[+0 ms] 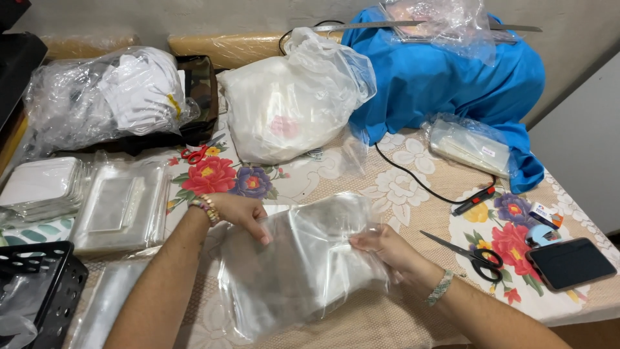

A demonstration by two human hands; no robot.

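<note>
Glossy clear plastic bag (303, 258), matt floral cloth tablecloth (413, 174), smooth blue fabric (445, 77), black-handled metal scissors (468, 253)

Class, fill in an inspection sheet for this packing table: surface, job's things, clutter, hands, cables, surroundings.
Surface: floral tablecloth, mostly covered.
Job's things: clear plastic bag, held above the cloth by both hands.
Clutter: stack of clear sleeves; black scissors; red scissors; phone; white filled bag; black crate.
Hands: left hand pinches the bag's upper edge; right hand grips its right side.
Cables: black cord runs across the cloth.
Surroundings: blue cloth heaped at the back; pale wall behind.
</note>
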